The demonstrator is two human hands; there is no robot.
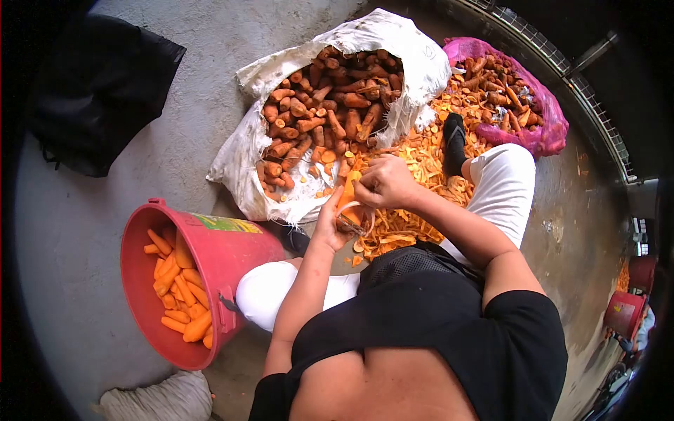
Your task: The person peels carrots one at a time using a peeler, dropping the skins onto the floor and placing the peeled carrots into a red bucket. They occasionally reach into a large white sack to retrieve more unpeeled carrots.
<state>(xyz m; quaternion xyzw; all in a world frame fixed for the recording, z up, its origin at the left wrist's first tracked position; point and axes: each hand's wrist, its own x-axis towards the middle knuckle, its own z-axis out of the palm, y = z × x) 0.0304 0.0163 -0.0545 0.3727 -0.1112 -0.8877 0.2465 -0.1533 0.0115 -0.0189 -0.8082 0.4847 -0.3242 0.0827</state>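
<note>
My left hand [330,226] is closed around the lower end of an orange carrot [349,193], with a pale, thin curved tool [355,212] beside it, perhaps a peeler. My right hand [385,181] has its fingers closed at the carrot's side; what they grip is too small to make out. Just beyond the hands, unpeeled carrots [330,105] fill an open white sack [418,59]. Orange peelings [400,228] lie in a heap beneath and to the right of my hands.
A tilted red bucket [246,247] at the left holds peeled carrots [184,281]. A pink sack [551,126] with carrots and scraps lies at the upper right. Black material [105,91] is at the upper left, a pale sack [160,400] at the lower left. Red containers [623,312] stand far right.
</note>
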